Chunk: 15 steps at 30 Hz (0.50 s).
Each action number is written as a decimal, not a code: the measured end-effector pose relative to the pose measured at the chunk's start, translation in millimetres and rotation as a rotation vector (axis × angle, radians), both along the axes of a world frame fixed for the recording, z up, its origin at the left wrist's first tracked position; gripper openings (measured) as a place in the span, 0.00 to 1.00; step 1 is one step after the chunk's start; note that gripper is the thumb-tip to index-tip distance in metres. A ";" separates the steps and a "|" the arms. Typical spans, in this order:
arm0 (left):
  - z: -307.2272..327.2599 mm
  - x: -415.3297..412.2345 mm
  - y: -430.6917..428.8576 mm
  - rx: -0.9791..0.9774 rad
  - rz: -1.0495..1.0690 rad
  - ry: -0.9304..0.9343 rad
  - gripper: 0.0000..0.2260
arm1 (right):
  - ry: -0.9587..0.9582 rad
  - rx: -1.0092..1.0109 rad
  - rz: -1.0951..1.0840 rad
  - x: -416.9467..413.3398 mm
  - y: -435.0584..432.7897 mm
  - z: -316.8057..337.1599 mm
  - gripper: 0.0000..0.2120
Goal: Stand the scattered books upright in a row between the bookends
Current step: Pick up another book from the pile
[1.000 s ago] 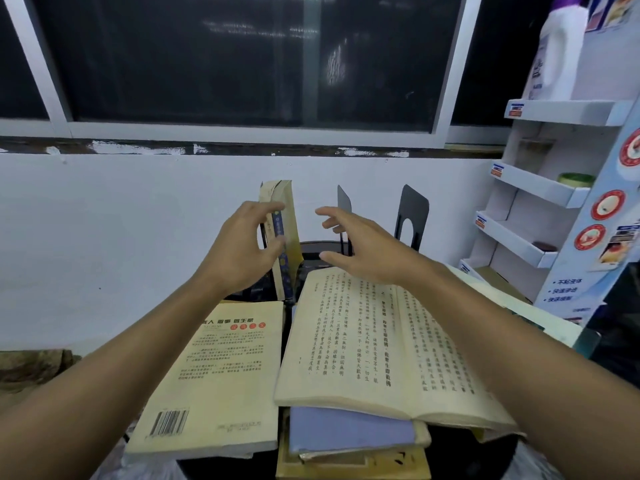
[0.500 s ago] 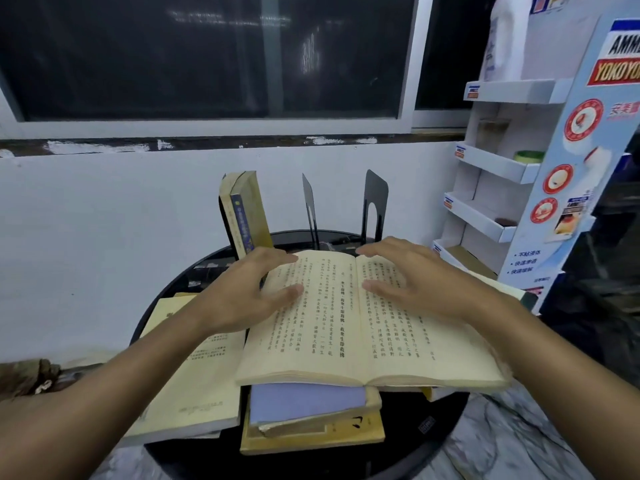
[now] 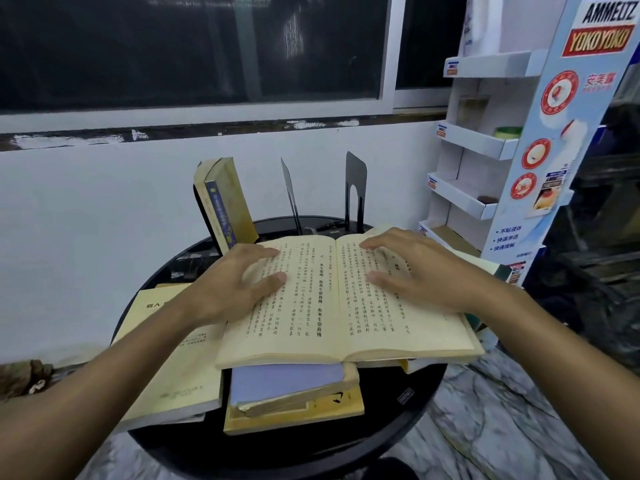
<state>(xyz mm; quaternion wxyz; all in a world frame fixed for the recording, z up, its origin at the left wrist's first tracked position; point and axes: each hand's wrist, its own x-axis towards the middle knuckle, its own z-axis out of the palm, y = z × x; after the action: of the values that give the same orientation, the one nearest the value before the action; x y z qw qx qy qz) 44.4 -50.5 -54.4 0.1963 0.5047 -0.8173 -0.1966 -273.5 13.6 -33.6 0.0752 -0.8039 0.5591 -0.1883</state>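
An open book with yellowed pages lies on top of a stack at the middle of the round black table. My left hand rests flat on its left page and my right hand on its right page, fingers spread. Under it lie a lilac-covered book and a yellow book. A cream book lies flat at the left. Two books stand upright, leaning, at the back left. Two black bookends stand behind the open book.
A white cardboard display shelf with a blue side panel stands at the right, close to the table. A white wall and a dark window are behind. More books stick out under the open book at the right. Marble floor shows below.
My hands came down from the upright books onto the open book's pages, the left letting go of the standing books. The view has shifted so that the table sits lower and more to the centre.
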 end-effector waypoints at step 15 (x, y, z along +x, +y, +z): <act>80.1 -28.7 23.8 -0.163 -0.110 0.201 0.21 | -0.009 -0.079 -0.026 -10.8 11.1 22.4 0.22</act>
<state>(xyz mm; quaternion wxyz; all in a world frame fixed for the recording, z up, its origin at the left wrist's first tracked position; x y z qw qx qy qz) 15.7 -26.7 25.7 0.3065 0.4194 -0.8331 -0.1898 -284.3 24.7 -11.1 0.0433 -0.7981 0.5612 -0.2149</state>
